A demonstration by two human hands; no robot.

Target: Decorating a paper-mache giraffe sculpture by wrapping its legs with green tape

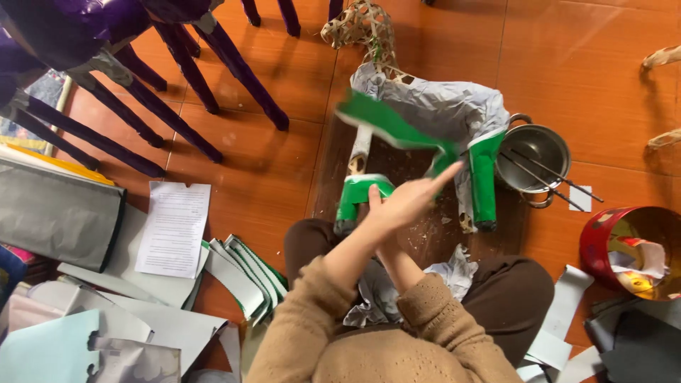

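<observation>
Green paper strip (394, 131): it runs long from upper left to lower right, its far end pointing toward the purple legs (177, 85), its near end dipping to your fingertips; it is blurred.
Where it sits: held in the air over the animal frame (433, 106), in front of your knees (521, 284).
Strip against fingers: its lower right end meets the tips of your fingers (443, 176); the rest of the strip lies beyond and to the left of them, clear of the palm.
Left hand (408, 202): your fingers are stretched out and close together, pointing up and right, pinching the strip's end as far as the blur lets me tell.
Right hand: your forearm crosses under the left; the hand itself is hidden, so I cannot tell how its fingers stand.
Frame: woven body wrapped in grey paper, two legs already green, standing on the floor (603, 64).
Nearby: a steel pot (539, 145) with sticks lies just right of the frame; a red tin (603, 245) is further right; paper sheets (174, 227) lie at your left.
</observation>
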